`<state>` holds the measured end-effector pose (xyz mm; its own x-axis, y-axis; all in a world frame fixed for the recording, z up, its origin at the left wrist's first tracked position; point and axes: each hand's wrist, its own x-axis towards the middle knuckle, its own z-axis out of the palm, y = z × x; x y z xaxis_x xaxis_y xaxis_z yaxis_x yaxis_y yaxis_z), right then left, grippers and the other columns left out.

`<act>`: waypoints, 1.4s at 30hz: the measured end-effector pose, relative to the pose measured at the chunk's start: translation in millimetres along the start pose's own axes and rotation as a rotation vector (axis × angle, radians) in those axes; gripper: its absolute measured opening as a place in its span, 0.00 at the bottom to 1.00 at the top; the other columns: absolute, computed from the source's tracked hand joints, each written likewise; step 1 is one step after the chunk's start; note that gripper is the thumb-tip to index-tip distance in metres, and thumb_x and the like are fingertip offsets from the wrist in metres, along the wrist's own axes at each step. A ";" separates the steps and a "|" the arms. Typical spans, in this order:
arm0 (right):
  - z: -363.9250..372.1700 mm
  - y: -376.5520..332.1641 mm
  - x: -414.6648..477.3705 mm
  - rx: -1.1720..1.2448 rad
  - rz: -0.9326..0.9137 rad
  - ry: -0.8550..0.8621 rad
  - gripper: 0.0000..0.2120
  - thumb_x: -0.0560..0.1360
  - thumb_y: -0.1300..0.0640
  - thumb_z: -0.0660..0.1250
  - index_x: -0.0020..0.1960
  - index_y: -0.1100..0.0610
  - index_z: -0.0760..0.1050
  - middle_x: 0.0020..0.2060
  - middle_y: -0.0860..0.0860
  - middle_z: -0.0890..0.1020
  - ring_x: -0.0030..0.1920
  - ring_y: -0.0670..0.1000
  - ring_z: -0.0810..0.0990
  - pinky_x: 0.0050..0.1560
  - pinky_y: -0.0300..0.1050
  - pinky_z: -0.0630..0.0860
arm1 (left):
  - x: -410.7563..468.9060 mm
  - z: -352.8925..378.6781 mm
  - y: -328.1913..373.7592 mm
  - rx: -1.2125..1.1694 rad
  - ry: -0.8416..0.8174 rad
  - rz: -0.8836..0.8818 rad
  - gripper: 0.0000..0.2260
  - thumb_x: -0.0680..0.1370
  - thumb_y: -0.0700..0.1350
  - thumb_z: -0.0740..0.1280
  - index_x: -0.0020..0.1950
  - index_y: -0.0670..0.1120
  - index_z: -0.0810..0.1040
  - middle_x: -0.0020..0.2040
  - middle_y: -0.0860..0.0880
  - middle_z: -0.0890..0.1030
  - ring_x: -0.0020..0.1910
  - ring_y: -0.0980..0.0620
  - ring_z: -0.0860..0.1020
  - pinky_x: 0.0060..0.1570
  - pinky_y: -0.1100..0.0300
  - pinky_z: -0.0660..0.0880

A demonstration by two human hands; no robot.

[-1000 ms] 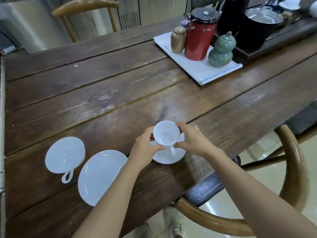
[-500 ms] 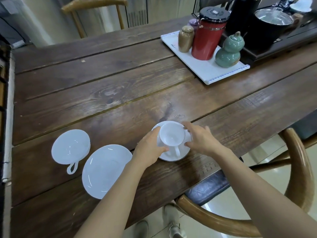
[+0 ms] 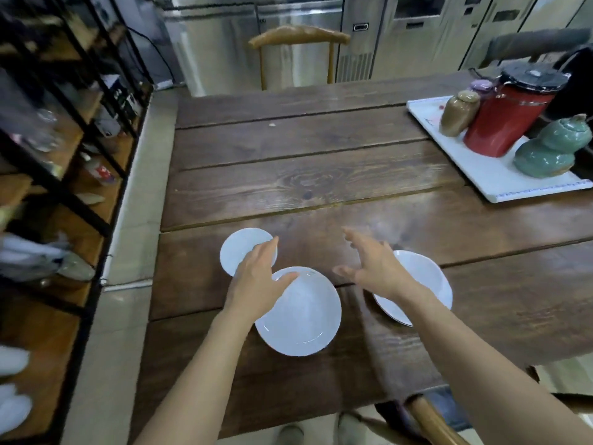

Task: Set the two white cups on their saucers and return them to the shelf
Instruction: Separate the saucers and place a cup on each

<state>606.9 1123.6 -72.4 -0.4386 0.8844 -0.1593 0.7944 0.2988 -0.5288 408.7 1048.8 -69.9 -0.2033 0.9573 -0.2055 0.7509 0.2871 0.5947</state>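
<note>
Dark wooden planks form the bench (image 3: 321,175), the largest item in view, with a black-framed shelf (image 3: 64,149) standing just off its left edge. At the far right of the bench a white tray (image 3: 500,184) carries a red canister (image 3: 507,120), a green gourd-shaped jar (image 3: 552,152) and a brown jar (image 3: 459,114). Near the front edge lies an empty white saucer (image 3: 305,319); a second saucer (image 3: 423,277) lies to its right, largely covered by the right forearm, and whether a cup sits on it cannot be told. The remaining white cup (image 3: 240,248) stands just beyond and left of the empty saucer, its handle hidden. The left hand (image 3: 256,281) is open, fingers extended over the cup rim and thumb over the saucer edge, gripping nothing. The right hand (image 3: 375,268) is also open and empty, fingers spread above bare wood between the two saucers. Judged step: reaching for the cup on the left to seat it on the empty saucer. The next move calls for closing the left hand on the cup body, lifting clear, and lowering it centred in the saucer well; the right hand may steady the saucer.
</note>
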 end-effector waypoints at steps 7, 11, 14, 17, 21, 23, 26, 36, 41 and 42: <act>45.4 -59.6 29.0 0.042 -0.032 -0.147 0.38 0.73 0.48 0.68 0.76 0.51 0.52 0.75 0.50 0.62 0.74 0.52 0.62 0.73 0.57 0.58 | -10.8 -32.8 -70.0 -0.029 0.155 -0.182 0.31 0.75 0.51 0.68 0.75 0.50 0.59 0.74 0.49 0.64 0.72 0.48 0.64 0.67 0.50 0.66; 60.4 -74.7 38.8 0.049 0.016 -0.189 0.39 0.72 0.51 0.69 0.76 0.52 0.52 0.75 0.50 0.61 0.74 0.54 0.61 0.73 0.59 0.58 | -6.0 -34.4 -88.4 -0.015 0.044 -0.205 0.34 0.76 0.52 0.66 0.77 0.50 0.53 0.77 0.50 0.59 0.75 0.48 0.59 0.71 0.49 0.61; 67.8 -79.2 46.6 0.067 0.028 -0.189 0.37 0.70 0.53 0.72 0.74 0.52 0.57 0.71 0.50 0.69 0.70 0.54 0.67 0.71 0.60 0.62 | 0.5 -31.4 -95.6 -0.055 -0.008 -0.161 0.34 0.75 0.50 0.68 0.77 0.53 0.53 0.77 0.51 0.61 0.75 0.48 0.59 0.71 0.48 0.61; 70.1 -83.5 51.8 0.120 0.026 -0.191 0.32 0.69 0.56 0.72 0.68 0.51 0.62 0.64 0.49 0.74 0.65 0.54 0.72 0.68 0.59 0.65 | 9.0 -29.0 -97.0 -0.151 -0.015 -0.147 0.33 0.75 0.48 0.69 0.75 0.55 0.57 0.74 0.50 0.67 0.72 0.48 0.64 0.68 0.48 0.64; 75.3 -89.6 56.0 0.152 0.027 -0.163 0.30 0.70 0.57 0.72 0.67 0.54 0.62 0.60 0.50 0.76 0.60 0.53 0.75 0.61 0.51 0.71 | 16.6 -29.0 -96.9 -0.202 0.006 -0.147 0.29 0.73 0.50 0.71 0.72 0.53 0.64 0.71 0.49 0.71 0.69 0.48 0.67 0.65 0.49 0.67; 78.1 -91.0 56.4 0.175 0.022 -0.140 0.30 0.69 0.57 0.73 0.67 0.55 0.63 0.59 0.51 0.77 0.57 0.53 0.76 0.54 0.47 0.74 | 16.5 -29.6 -95.6 -0.219 0.036 -0.151 0.28 0.72 0.49 0.72 0.70 0.52 0.67 0.69 0.48 0.72 0.67 0.48 0.69 0.64 0.50 0.68; 75.6 -92.1 51.9 0.238 0.018 -0.115 0.31 0.69 0.58 0.74 0.67 0.55 0.62 0.56 0.49 0.75 0.52 0.49 0.74 0.48 0.42 0.71 | 13.5 -34.2 -90.6 -0.239 0.074 -0.140 0.26 0.72 0.48 0.72 0.69 0.51 0.70 0.68 0.48 0.72 0.66 0.48 0.70 0.63 0.50 0.68; 50.9 -72.0 1.6 0.304 0.044 -0.027 0.27 0.67 0.55 0.74 0.61 0.49 0.65 0.47 0.38 0.73 0.52 0.48 0.75 0.49 0.41 0.70 | -12.9 -19.0 -59.8 -0.237 0.055 -0.052 0.27 0.72 0.51 0.72 0.69 0.51 0.69 0.69 0.50 0.72 0.65 0.50 0.70 0.62 0.52 0.68; 54.3 -54.2 -24.1 0.296 0.093 -0.024 0.29 0.68 0.58 0.73 0.65 0.53 0.64 0.48 0.41 0.73 0.52 0.48 0.74 0.49 0.41 0.69 | -28.0 3.8 -55.0 -0.278 -0.005 -0.046 0.28 0.71 0.50 0.73 0.69 0.51 0.69 0.69 0.50 0.72 0.66 0.50 0.70 0.59 0.55 0.68; 56.0 -51.7 -28.8 0.293 0.098 -0.027 0.29 0.68 0.59 0.72 0.65 0.54 0.65 0.50 0.42 0.73 0.52 0.48 0.74 0.49 0.41 0.68 | -31.2 7.3 -54.7 -0.288 -0.014 -0.052 0.28 0.71 0.50 0.73 0.69 0.51 0.69 0.68 0.50 0.72 0.65 0.50 0.70 0.57 0.57 0.67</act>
<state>554.9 1062.7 -87.2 -0.3800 0.8929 -0.2415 0.6804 0.0929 -0.7269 378.5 1003.0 -101.6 -0.2265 0.9411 -0.2509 0.5302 0.3353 0.7788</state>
